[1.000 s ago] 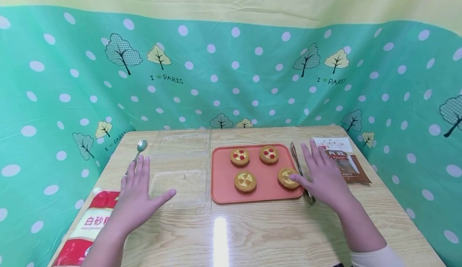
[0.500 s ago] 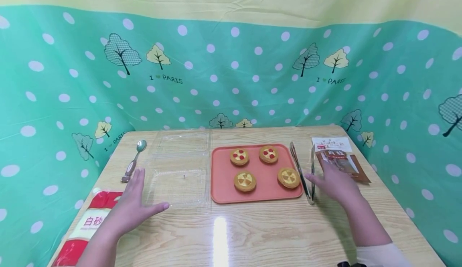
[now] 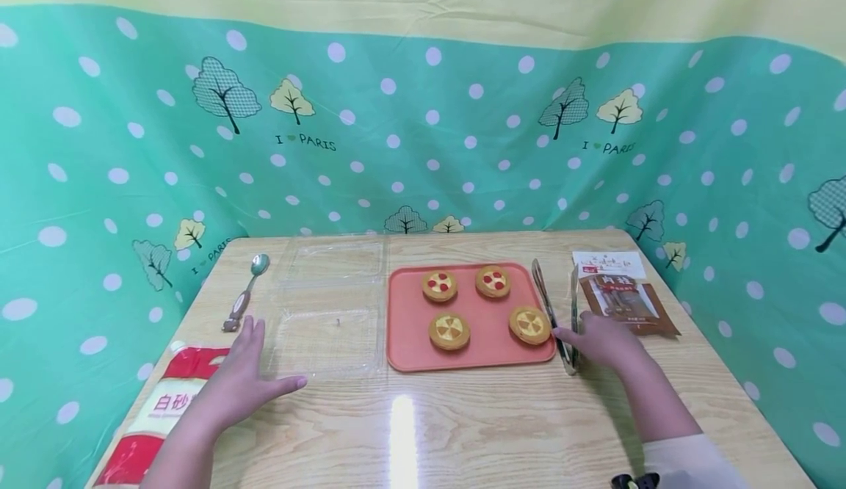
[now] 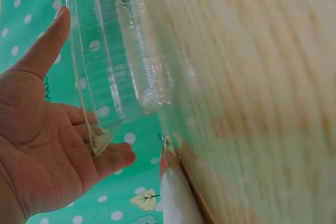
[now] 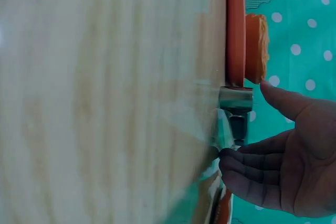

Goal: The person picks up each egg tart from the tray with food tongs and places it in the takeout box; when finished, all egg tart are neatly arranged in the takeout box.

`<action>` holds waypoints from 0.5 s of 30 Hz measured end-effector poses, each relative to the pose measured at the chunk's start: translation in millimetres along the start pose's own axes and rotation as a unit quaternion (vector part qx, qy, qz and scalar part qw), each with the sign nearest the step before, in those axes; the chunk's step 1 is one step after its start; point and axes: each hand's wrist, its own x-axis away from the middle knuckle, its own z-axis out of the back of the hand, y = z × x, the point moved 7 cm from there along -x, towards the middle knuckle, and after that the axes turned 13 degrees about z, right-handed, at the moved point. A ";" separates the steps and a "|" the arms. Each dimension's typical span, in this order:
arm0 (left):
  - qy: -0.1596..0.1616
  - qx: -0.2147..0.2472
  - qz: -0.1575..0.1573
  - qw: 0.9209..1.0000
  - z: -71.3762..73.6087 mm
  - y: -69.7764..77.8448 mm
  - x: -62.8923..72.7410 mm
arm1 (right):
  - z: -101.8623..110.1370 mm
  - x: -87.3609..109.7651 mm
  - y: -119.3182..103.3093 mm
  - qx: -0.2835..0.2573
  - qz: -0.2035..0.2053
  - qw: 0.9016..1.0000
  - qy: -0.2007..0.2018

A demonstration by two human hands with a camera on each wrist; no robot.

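The slim metal tongs [image 3: 546, 298] are silver, the flat rectangular tray [image 3: 489, 351] salmon pink. Two round golden-brown pastries [image 3: 439, 286] bear red spots, two others [image 3: 449, 332] yellow wedges. The fabric backdrop [image 3: 423, 144] is white-dotted teal under pale yellow.

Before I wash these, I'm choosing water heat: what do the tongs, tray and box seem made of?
Tongs: shiny metal, probably steel; silvery with bright reflections.
Tray: likely plastic, satin; even pink colour, rounded corners, though coated metal is possible.
Box: thin, glossy clear plastic; wood grain shows through and its ridged walls glint.
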 end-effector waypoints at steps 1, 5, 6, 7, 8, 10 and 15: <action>-0.001 0.000 0.000 1.000 0.0 -0.1 -0.4 | -1.3 -0.6 1.3 0.000 -0.003 1.000 -0.001; -0.005 -0.003 0.007 1.000 -0.1 -1.6 -1.5 | -4.5 -2.8 4.3 0.000 -0.014 1.000 -0.009; -0.007 -0.002 0.009 1.000 -0.2 -2.0 -1.7 | -4.4 -3.0 4.3 0.000 -0.017 1.000 -0.011; -0.008 -0.002 0.009 1.000 0.2 -2.1 -1.9 | -4.0 -3.2 4.6 -0.002 -0.019 1.000 -0.012; -0.009 -0.001 0.011 1.000 0.2 -2.4 -2.0 | -3.5 -3.2 4.9 -0.004 -0.022 1.000 -0.014; -0.010 0.000 0.008 1.000 0.7 -1.9 -2.1 | -2.0 -3.1 6.2 -0.008 -0.027 0.999 -0.018; -0.011 -0.006 0.009 1.000 2.1 -0.9 -2.5 | 2.2 -4.5 9.9 -0.011 -0.035 0.999 -0.026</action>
